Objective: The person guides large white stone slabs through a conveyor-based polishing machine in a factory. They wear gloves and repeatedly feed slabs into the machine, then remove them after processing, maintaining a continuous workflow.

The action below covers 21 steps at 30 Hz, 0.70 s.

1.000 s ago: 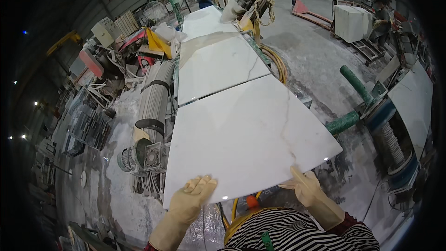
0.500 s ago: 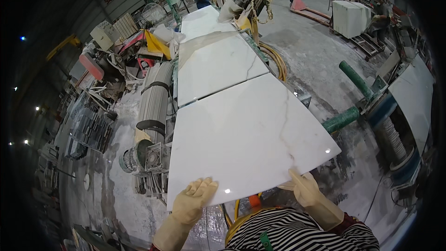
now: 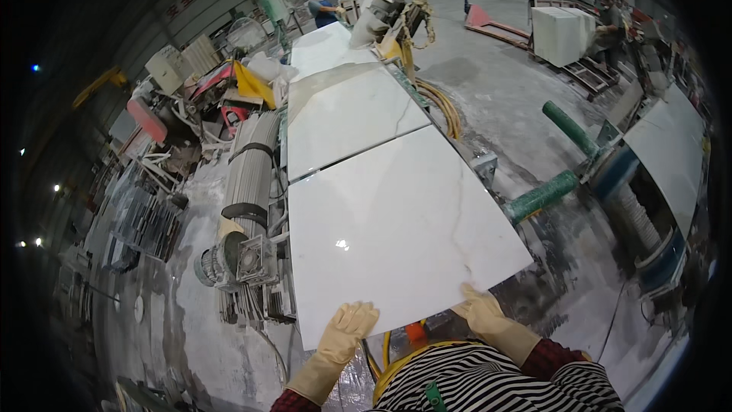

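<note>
A large white glossy slab with faint grey veins lies flat on a conveyor line in front of me. My left hand, in a tan rubber glove, rests on the slab's near edge toward its left corner. My right hand, also gloved, grips the near edge toward the right corner. Further slabs lie in a row beyond it along the line.
A ribbed roller and motor run along the line's left side. Green rollers stick out on the right. Another white slab lies far right. A person in blue stands at the line's far end. Yellow hoses lie on the dusty floor.
The near slab has come a little closer to me along the line, and both gloved hands have stayed at its near edge, shifting slightly.
</note>
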Motion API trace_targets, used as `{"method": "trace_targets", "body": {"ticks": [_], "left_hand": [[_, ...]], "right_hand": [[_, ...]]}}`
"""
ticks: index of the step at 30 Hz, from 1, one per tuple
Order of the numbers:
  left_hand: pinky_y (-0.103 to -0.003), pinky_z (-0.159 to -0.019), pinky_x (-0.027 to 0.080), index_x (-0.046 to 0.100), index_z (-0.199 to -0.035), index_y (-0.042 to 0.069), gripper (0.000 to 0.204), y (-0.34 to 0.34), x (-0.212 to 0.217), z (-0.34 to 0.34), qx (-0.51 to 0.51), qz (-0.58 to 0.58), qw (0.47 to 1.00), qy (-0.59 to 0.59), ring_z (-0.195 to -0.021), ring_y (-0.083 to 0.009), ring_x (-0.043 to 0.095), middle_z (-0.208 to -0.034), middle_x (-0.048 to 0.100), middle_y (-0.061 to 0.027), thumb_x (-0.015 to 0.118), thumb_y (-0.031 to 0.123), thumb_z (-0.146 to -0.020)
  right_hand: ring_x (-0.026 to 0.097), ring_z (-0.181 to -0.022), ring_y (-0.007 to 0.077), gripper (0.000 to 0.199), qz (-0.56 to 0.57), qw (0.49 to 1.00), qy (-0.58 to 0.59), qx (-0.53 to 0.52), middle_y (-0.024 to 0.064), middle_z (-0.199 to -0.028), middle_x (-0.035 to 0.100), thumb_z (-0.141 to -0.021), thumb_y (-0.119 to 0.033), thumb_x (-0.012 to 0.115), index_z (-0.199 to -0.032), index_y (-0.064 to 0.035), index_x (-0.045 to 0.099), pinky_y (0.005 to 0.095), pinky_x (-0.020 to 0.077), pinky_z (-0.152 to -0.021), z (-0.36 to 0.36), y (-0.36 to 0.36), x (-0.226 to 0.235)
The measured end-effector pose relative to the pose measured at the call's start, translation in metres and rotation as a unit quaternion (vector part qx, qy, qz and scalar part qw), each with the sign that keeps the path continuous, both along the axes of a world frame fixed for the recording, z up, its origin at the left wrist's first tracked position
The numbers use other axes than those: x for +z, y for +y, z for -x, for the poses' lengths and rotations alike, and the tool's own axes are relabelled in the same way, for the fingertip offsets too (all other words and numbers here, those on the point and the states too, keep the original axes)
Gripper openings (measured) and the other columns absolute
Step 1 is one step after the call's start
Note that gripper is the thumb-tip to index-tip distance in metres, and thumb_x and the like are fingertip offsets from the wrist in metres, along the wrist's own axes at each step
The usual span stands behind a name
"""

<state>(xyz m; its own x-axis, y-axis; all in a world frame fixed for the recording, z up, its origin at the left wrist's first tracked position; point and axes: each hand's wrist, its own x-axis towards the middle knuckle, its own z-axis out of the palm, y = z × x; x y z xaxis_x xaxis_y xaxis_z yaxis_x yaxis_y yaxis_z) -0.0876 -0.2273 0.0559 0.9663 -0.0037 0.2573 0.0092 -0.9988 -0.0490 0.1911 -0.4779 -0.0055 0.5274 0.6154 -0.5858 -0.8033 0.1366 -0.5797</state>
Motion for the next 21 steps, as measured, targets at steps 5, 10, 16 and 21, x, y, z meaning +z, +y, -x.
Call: {"method": "trace_targets", "body": {"ticks": [5, 10, 16, 21], "left_hand": [[-0.052, -0.111, 0.054, 0.062, -0.15, 0.006, 0.057, -0.007, -0.015, 0.006, -0.018, -0.01, 0.999, -0.044, -0.131, -0.0359, 0.067, -0.146, 0.068, -0.016, 0.069, 0.009, -0.094], [-0.049, -0.1, 0.055, 0.066, -0.14, 0.009, 0.049, -0.029, -0.027, 0.013, 0.007, -0.001, 0.999, 0.036, -0.124, -0.0305, 0.068, -0.141, 0.07, -0.0124, 0.071, 0.011, -0.092], [-0.046, -0.103, 0.055, 0.07, -0.128, 0.017, 0.031, -0.072, -0.045, 0.031, 0.02, -0.05, 0.998, -0.017, -0.123, -0.0221, 0.068, -0.131, 0.072, -0.0002, 0.071, 0.013, -0.097], [-0.051, -0.103, 0.054, 0.066, -0.137, 0.008, 0.048, -0.07, -0.024, 0.025, -0.031, 0.082, 0.995, 0.057, -0.12, -0.0336, 0.067, -0.13, 0.067, -0.0138, 0.079, 0.017, -0.091]], "right_hand": [[0.063, -0.143, 0.0384, 0.058, 0.005, 1.0, 0.022, 0.001, 0.0249, -0.158, 0.058, -0.116, -0.016, 0.066, -0.163, 0.0057, 0.041, 0.0516, 0.0581, -0.12, 0.003, -0.006, -0.011], [0.064, -0.142, 0.036, 0.056, 0.029, 0.998, 0.051, 0.001, 0.022, -0.157, 0.059, -0.117, -0.019, 0.065, -0.163, 0.0024, 0.042, 0.0512, 0.0611, -0.116, 0.023, -0.033, -0.029], [0.06, -0.142, 0.0274, 0.052, -0.002, 0.995, 0.074, 0.069, 0.009, -0.162, 0.057, -0.115, -0.02, 0.07, -0.162, -0.0099, 0.05, 0.0519, 0.0564, -0.115, 0.039, -0.084, -0.046], [0.063, -0.139, 0.0282, 0.056, 0.069, 0.994, 0.077, 0.02, 0.0101, -0.157, 0.06, -0.111, -0.021, 0.077, -0.159, -0.0108, 0.05, 0.0524, 0.0583, -0.113, 0.052, -0.084, -0.053]]}}
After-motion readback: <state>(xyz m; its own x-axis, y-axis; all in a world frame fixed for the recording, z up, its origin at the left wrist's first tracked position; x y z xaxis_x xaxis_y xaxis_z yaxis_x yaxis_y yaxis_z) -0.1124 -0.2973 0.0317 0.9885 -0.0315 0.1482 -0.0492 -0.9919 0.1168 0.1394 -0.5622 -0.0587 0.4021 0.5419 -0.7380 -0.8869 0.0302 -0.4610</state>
